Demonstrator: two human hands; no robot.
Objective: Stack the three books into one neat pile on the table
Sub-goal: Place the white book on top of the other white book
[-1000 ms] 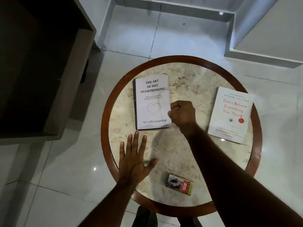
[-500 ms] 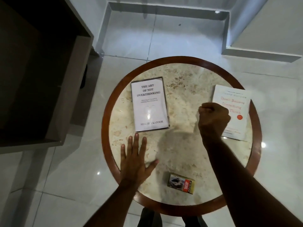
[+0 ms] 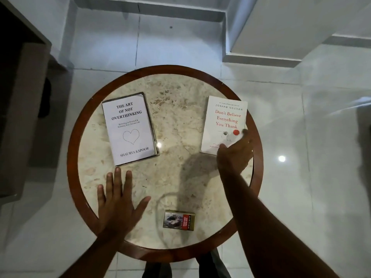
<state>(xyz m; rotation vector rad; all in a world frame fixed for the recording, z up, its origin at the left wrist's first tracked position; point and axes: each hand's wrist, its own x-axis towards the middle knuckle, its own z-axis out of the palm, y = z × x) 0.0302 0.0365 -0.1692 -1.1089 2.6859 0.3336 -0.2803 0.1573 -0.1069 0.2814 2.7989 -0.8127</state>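
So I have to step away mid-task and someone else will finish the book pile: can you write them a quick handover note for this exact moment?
Left hand: flat and open on the round table, near its front-left edge, holding nothing.
Right hand: open, over the lower right corner of "Don't Believe Everything You Think"; no grip visible yet.
Books: "The Art of Not Overthinking" lies left of centre with another book's edges showing beneath it. The Nguyen book lies alone at the right.
Also there: a small carton near the front edge.
Done: apparently two books piled.
Left: put the right-hand book on the pile and square it.
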